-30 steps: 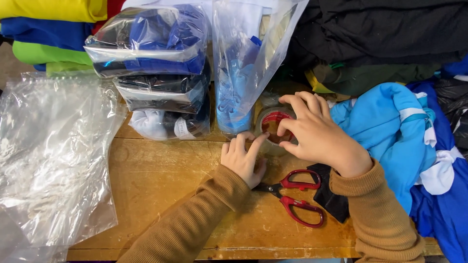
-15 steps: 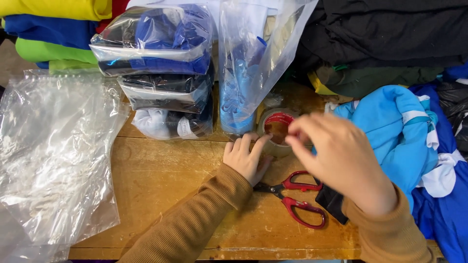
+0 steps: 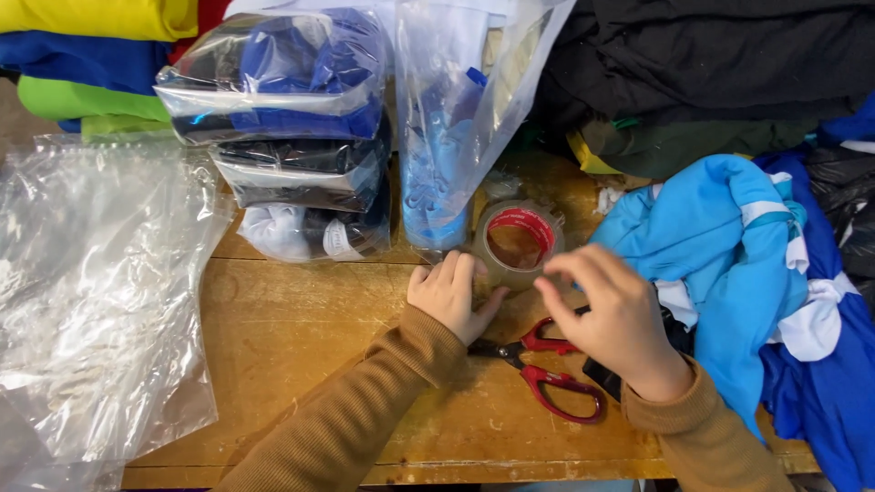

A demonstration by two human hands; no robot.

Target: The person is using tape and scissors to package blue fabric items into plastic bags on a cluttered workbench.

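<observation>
A roll of clear tape with a red inner core (image 3: 519,216) lies on the wooden table (image 3: 301,328). My left hand (image 3: 453,296) presses its fingers against the roll's left side and holds it in place. My right hand (image 3: 611,314) hovers just right of the roll, above red-handled scissors (image 3: 558,375). Its thumb and forefinger are pinched together close to the roll's edge, seemingly on the clear tape's end, which is hard to make out. Both arms wear brown ribbed sleeves.
Stacked clear bags of folded clothes (image 3: 283,137) and an upright bag (image 3: 447,118) stand behind the roll. Loose plastic bags (image 3: 91,292) lie at the left. A light blue garment (image 3: 729,246) and dark clothes (image 3: 711,64) fill the right. Folded coloured cloth (image 3: 91,55) sits far left.
My right hand has left the top of the roll and drawn back toward me and to the right, fingers pinched. The roll now shows fully. My left hand has stayed put.
</observation>
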